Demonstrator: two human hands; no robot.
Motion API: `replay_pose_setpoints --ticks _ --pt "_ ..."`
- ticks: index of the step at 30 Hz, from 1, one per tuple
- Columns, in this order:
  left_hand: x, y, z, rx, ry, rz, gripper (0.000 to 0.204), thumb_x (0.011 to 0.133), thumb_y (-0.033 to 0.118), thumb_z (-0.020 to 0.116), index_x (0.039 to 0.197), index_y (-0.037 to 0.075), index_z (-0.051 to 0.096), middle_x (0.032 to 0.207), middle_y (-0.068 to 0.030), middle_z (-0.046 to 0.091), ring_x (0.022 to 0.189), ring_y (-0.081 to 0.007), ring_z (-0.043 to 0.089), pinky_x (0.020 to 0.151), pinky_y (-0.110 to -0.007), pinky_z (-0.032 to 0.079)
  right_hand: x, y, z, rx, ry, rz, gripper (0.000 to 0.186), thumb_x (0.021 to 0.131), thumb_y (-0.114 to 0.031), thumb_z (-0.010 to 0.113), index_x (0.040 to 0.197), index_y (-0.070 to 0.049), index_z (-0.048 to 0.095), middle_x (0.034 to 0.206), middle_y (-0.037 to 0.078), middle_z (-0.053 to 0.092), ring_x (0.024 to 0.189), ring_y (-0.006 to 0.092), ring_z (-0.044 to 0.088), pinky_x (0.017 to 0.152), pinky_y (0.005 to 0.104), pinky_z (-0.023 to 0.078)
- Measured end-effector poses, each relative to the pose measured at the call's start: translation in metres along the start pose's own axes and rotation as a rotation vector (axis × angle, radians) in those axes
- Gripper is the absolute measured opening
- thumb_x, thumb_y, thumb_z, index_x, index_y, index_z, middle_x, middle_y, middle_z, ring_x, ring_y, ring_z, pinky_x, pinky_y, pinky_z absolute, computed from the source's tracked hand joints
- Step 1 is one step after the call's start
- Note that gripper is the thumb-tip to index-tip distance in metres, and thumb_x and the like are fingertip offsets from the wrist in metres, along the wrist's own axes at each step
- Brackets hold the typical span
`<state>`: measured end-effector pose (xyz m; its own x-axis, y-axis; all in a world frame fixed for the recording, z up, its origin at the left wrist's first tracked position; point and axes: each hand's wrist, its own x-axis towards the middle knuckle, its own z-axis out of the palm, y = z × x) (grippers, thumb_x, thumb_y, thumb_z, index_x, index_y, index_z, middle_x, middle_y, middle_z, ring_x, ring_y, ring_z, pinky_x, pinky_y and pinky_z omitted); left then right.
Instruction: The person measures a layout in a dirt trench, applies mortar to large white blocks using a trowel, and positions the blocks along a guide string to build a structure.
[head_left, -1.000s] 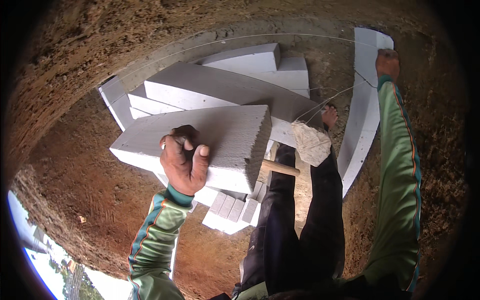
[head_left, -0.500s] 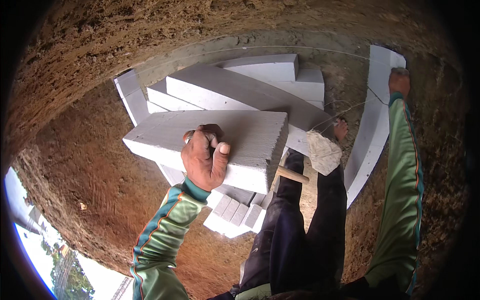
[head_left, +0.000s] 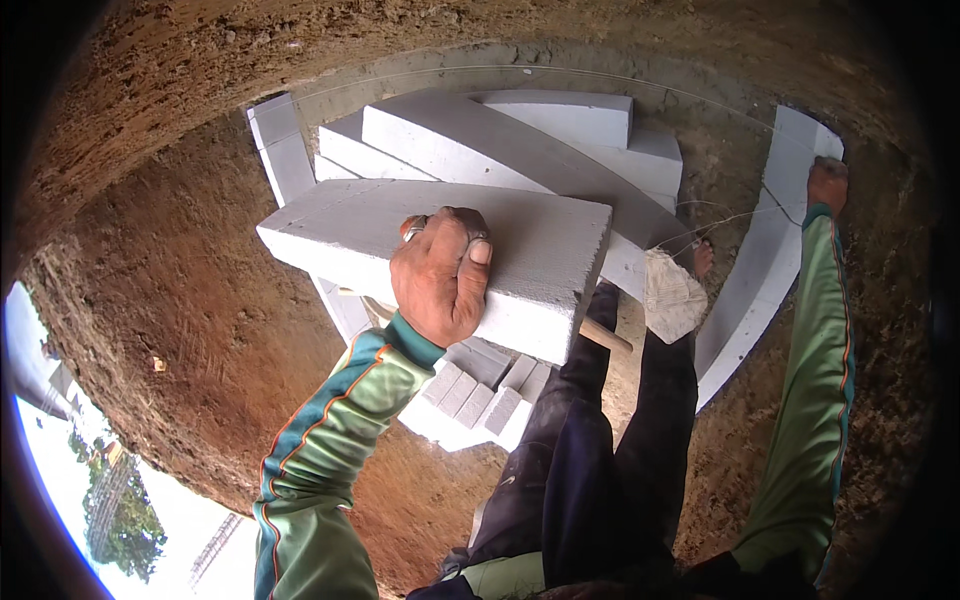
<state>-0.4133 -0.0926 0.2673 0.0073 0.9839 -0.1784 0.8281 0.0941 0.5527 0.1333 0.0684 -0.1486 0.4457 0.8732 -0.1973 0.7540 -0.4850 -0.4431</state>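
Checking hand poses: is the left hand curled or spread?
Curled: the left hand is bunched, knuckles bent, over the long white block. Whether it grips the block, I cannot tell.

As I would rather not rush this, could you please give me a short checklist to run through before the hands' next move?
1. Left hand on the near block: ok, it touches the block by its near edge.
2. Near block's support: cannot tell, its underside is hidden.
3. Right hand at the right-hand row of blocks: ok, it is at the outer edge by the far end; how firmly it grips does not show.
4. Bare foot clear of the near block: ok, it shows apart from it, to the right.
5. Wooden handle fully in sight: not ok, the near block hides one end.
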Motion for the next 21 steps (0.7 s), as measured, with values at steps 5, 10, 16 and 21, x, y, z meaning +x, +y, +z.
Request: replay_pose_setpoints --ticks 5,10,16,21 --pt "0.004 -0.003 -0.001 0.088 -0.005 0.068 0.005 0.090 0.007 0.059 0.092 0.003 0.060 0.088 -0.0130 0.065 0.070 -0.0377 0.061 0.070 -0.040 0.047 0.006 0.007 0.002 -0.041 -0.004 -0.021 0.041 0.084 -0.038 0.064 0.110 -0.007 0.071 0.112 0.022 0.072 0.111 0.0417 0.066 0.098 0.0459 0.050" --pt "0.002 -0.004 -0.001 0.100 0.000 0.057 0.005 0.088 0.007 0.060 0.092 0.003 0.061 0.088 -0.0135 0.065 0.070 -0.0386 0.060 0.072 -0.041 0.046 0.001 0.005 0.005 -0.024 0.011 -0.024 0.041 0.083 -0.038 0.064 0.110 -0.008 0.072 0.115 0.021 0.071 0.113 0.0410 0.065 0.099 0.0454 0.050" --pt "0.002 -0.003 0.002 0.075 -0.006 0.034 0.007 0.092 0.008 0.055 0.093 0.004 0.061 0.087 -0.0121 0.064 0.070 -0.0352 0.059 0.078 -0.039 0.043 0.004 0.012 0.005 -0.026 0.035 -0.114 0.040 0.083 -0.039 0.064 0.108 -0.009 0.071 0.115 0.020 0.071 0.113 0.0421 0.065 0.099 0.0460 0.049" --pt "0.001 -0.002 0.000 0.093 0.001 0.051 0.008 0.091 0.006 0.055 0.094 0.004 0.062 0.086 -0.0123 0.063 0.070 -0.0372 0.059 0.075 -0.039 0.044 -0.014 -0.015 0.005 -0.038 0.052 -0.036 0.039 0.085 -0.038 0.064 0.113 -0.011 0.070 0.114 0.020 0.072 0.113 0.0426 0.065 0.098 0.0462 0.051"
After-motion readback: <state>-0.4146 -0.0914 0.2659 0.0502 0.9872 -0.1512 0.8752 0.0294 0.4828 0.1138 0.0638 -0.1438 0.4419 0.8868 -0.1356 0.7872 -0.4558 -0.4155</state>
